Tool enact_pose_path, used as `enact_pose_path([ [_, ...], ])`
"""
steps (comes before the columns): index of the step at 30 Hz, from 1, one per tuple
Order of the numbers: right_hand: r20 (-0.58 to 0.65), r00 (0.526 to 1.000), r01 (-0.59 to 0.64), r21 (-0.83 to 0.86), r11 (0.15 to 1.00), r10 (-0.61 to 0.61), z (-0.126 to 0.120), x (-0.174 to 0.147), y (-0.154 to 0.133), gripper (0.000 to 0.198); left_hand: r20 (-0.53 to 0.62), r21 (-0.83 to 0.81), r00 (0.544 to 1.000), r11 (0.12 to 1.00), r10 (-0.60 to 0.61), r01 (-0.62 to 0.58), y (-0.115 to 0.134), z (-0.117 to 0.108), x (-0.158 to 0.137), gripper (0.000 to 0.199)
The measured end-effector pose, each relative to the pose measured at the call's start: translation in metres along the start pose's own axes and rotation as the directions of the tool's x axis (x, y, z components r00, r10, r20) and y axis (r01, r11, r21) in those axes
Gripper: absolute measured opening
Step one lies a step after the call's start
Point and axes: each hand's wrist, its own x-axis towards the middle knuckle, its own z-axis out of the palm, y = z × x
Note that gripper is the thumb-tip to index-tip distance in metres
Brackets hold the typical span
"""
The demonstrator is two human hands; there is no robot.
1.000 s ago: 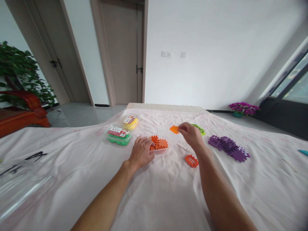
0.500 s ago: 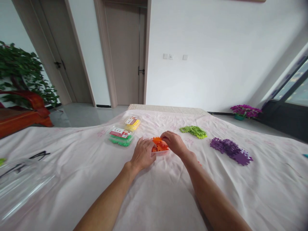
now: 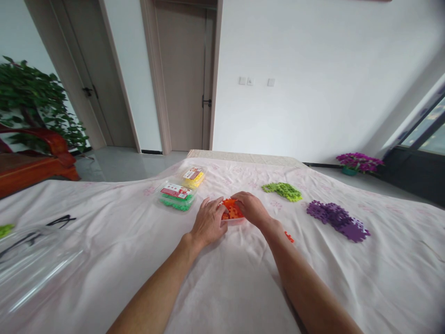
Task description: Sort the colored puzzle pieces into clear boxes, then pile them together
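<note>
Orange interlocking plastic pieces [image 3: 232,208] fill a small clear plastic container [image 3: 237,222] on the cloth in front of me. My left hand [image 3: 209,220] grips the container's left side, its thumb near the front rim and its fingers curled over the edge. On the right side, my right hand [image 3: 253,208] reaches in with bent fingers pressed together at the orange pieces. Its fingertips are partly hidden, so the exact piece in them does not show. A loose orange piece [image 3: 289,236] lies on the cloth beside my right forearm.
Lidded boxes of green pieces [image 3: 177,196] and yellow pieces [image 3: 193,177] stand at back left. Piles of lime green pieces [image 3: 283,190] and purple pieces [image 3: 337,220] lie to the right. Clear plastic packaging [image 3: 38,264] and black-framed glasses [image 3: 60,221] are at left.
My right hand has moved slightly lower, down against the orange pieces. My left hand stays at the container. The view has shifted a little, and the loose orange piece shows more.
</note>
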Motion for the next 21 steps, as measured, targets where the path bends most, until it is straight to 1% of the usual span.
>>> enact_pose_path([
  [2, 0.013, 1.000, -0.008, -0.018, 1.000, 0.008, 0.000, 0.000, -0.002, 0.034, 0.002, -0.010, 1.000, 1.000, 0.006, -0.006, 0.001, -0.002, 0.000, 0.028],
  [7, 0.057, 0.993, 0.108, -0.006, 0.994, -0.107, 0.002, 0.002, -0.006, 0.035, 0.013, -0.034, 1.000, 0.999, 0.016, -0.015, 0.003, -0.005, 0.000, 0.027],
  [9, 0.049, 0.993, 0.105, 0.014, 0.994, -0.105, 0.002, 0.002, -0.005, 0.038, 0.019, -0.029, 1.000, 1.000, 0.009, -0.009, 0.002, -0.005, 0.001, 0.027],
  [12, 0.006, 1.000, 0.022, 0.038, 0.999, -0.022, -0.003, 0.001, 0.002, 0.041, 0.018, -0.020, 1.000, 1.000, 0.009, -0.009, 0.001, -0.004, 0.001, 0.029],
  [15, -0.019, 0.998, -0.058, 0.021, 0.998, 0.059, -0.015, -0.003, 0.010, 0.037, 0.023, -0.015, 1.000, 1.000, 0.010, -0.010, 0.000, -0.003, 0.001, 0.031],
  [18, 0.004, 0.992, -0.127, -0.034, 0.991, 0.127, -0.034, -0.008, 0.017, 0.032, 0.029, -0.010, 1.000, 1.000, 0.006, -0.006, 0.000, -0.002, 0.001, 0.031],
  [21, 0.063, 0.967, -0.238, -0.103, 0.966, 0.245, -0.053, -0.016, 0.024, 0.032, 0.026, -0.002, 1.000, 1.000, 0.017, -0.017, 0.000, -0.001, 0.001, 0.032],
])
